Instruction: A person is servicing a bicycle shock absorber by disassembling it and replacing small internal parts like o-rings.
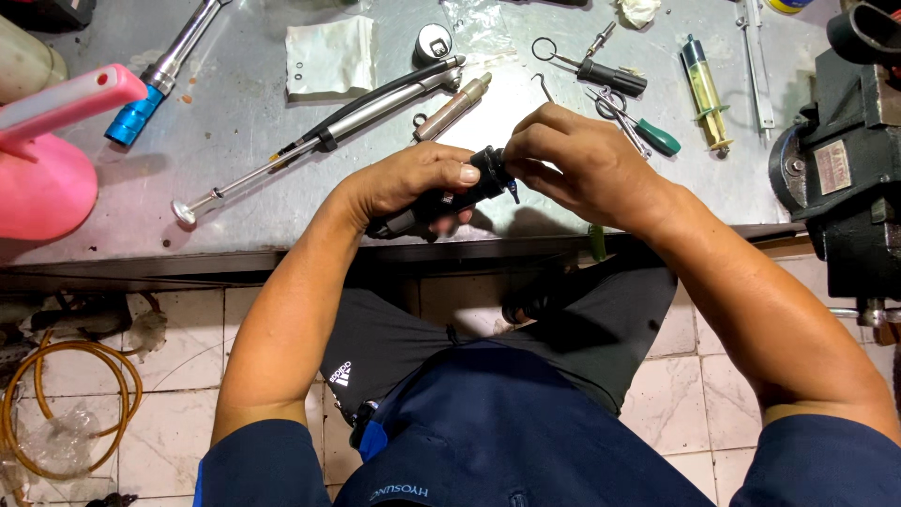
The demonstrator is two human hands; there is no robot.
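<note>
1. Hands are meeting over the front edge of the metal workbench (pixel 235 141) in the head view. The left hand (pixel 413 178) is wrapping closed around a black cylindrical tool body (pixel 441 202), probably to keep it steady. The right hand (pixel 572 155) is pinching its fingertips narrowly onto the front end of that same body, where a small dark tip is poking out, likely for fine work on that end.

2. Spare parts are lying near the workbench's middle, within easy reach of both hands: a long silver rod with a black hose (pixel 357 113), a short tan cylinder (pixel 453 106), a small hook and a folded white cloth (pixel 330 58).

3. Toward the right edge, green-handled pliers (pixel 648 131), a black-handled pick (pixel 605 73) and a syringe of yellow fluid (pixel 706 89) are resting flat. A dark bench vise (pixel 849 160) is sitting at the right edge itself.

4. At the left edge, a pink plastic can (pixel 42 178) is standing, and a blue-handled ratchet (pixel 160 75) is lying toward the back left corner.

5. Below the bench, orange hose (pixel 56 394) is coiling on the tiled floor.
</note>
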